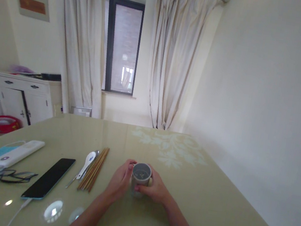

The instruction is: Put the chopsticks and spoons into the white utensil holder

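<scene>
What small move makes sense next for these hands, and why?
Probably steady the cup upright before any shift: the left hand and right hand hold it from opposite sides, it is open at the top, and pale specks show inside.

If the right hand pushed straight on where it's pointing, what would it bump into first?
Most likely the cup: the right hand appears to be touching it.

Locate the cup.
In the head view, the cup is below centre, between the left grip and right grip, to the right of the chopsticks.
</scene>
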{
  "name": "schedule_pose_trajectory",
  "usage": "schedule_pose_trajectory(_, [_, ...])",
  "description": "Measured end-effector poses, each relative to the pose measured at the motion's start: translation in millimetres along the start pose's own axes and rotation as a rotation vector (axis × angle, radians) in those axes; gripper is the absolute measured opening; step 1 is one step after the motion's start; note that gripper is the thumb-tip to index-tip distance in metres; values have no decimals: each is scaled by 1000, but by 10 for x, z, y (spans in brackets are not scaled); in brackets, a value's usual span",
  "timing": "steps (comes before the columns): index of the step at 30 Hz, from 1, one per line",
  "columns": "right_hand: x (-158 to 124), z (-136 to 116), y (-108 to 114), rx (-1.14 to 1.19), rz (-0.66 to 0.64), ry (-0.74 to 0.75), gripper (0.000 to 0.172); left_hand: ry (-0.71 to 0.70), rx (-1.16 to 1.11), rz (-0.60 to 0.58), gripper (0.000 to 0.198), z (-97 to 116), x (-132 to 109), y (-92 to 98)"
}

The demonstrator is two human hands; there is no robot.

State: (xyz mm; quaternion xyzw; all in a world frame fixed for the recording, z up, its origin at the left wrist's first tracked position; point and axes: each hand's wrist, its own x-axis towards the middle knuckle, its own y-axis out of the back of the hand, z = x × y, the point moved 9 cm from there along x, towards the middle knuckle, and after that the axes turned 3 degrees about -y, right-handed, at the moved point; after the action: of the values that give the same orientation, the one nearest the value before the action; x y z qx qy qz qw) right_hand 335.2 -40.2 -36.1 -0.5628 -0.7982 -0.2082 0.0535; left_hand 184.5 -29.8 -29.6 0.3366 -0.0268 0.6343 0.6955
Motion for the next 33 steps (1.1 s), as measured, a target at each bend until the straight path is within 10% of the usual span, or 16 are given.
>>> schedule_pose_trajectory(8, [-47,102,242,38,-75,-131,79,297,1129,67,30,-574,3,913])
schedule_pose_trajectory(33, [-194,23,79,178,-337,-272,83,369,627,-109,23,-811,41,658])
